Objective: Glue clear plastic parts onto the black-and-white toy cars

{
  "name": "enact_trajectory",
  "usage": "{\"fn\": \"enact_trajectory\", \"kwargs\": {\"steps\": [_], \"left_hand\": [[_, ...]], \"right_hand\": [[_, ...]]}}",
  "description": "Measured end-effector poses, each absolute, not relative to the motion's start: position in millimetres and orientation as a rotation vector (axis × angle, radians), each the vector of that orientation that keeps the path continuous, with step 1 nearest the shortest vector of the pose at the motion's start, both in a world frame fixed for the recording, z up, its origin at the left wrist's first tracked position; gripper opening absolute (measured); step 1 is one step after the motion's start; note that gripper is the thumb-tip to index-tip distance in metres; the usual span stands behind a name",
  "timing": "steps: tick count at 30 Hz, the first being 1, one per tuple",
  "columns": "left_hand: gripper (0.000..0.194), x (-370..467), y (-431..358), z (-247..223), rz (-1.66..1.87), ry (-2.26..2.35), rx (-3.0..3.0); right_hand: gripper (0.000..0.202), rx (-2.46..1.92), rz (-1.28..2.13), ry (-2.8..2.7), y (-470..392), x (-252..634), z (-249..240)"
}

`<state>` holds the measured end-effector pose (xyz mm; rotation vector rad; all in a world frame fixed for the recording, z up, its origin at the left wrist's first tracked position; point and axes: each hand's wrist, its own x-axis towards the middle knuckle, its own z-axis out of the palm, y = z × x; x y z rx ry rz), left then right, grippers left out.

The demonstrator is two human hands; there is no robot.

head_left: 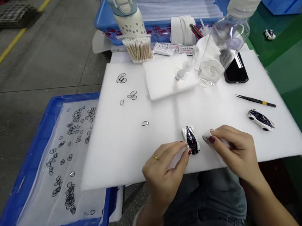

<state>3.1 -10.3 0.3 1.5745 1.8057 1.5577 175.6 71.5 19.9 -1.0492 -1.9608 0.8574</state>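
My left hand (168, 170) pinches the rear end of a small white and dark toy car (191, 139) between thumb and forefinger. The car stands on a white foam sheet (118, 157). Just right of it, my right hand (235, 151) has thumb and forefinger closed on a small, thin greyish piece (206, 136), whose kind I cannot make out. A second toy car (261, 119) sits farther right, below black tweezers (256, 100). One half-round clear piece with a dark outline (145, 123) lies left of the held car; several similar ones lie beyond it.
At the left, a blue tray (35, 143) carries many half-round pieces. Along the back stand cotton swabs (138, 50), a flask (127, 17), a tilted-looking clear bottle (221, 41) and a blue bin (160, 30). A phone (236, 71) and folded foam (161, 81) lie nearby.
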Motion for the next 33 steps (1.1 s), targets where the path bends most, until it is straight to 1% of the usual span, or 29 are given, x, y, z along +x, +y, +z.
{"fn": "enact_trajectory", "kwargs": {"steps": [3,6,11,18,24,26,29,30,31,33], "left_hand": [[0.021,9.8,-5.4,-0.6,1.425,1.848,1.881],[0.019,12.5,-2.3,-1.4,1.318,1.896,1.951],[0.022,8.9,-1.8,-2.5,1.271,1.978,1.809],[0.022,8.9,-0.3,-0.7,1.207,1.967,1.708],[0.023,1.9,2.2,6.4,1.118,1.927,1.697],[0.031,-5.4,4.5,9.1,1.035,1.844,1.744],[0.060,-15.6,10.4,10.4,0.848,1.640,1.891],[0.066,-17.5,12.5,9.5,0.802,1.596,1.937],[0.068,-18.3,14.4,8.0,0.781,1.579,1.967],[0.065,-17.2,16.9,3.7,0.826,1.639,1.980]], "right_hand": [[0.012,-1.094,0.897,-1.962,68.5,170.7,10.9],[0.008,-1.089,0.903,-2.052,68.6,169.6,9.4],[0.007,-1.111,0.890,-2.134,71.1,170.0,8.9],[0.003,-1.155,0.895,-2.140,71.0,167.3,9.0],[0.004,-1.182,0.923,-2.162,71.7,166.5,14.1],[0.004,-1.152,0.937,-2.124,70.0,169.8,14.4],[0.007,-1.155,0.891,-2.057,71.3,181.6,15.9],[0.008,-1.165,0.847,-2.062,74.3,186.8,17.9],[0.011,-1.174,0.782,-2.090,78.7,191.9,20.9],[0.021,-1.187,0.580,-2.209,89.8,199.6,30.2]]}}
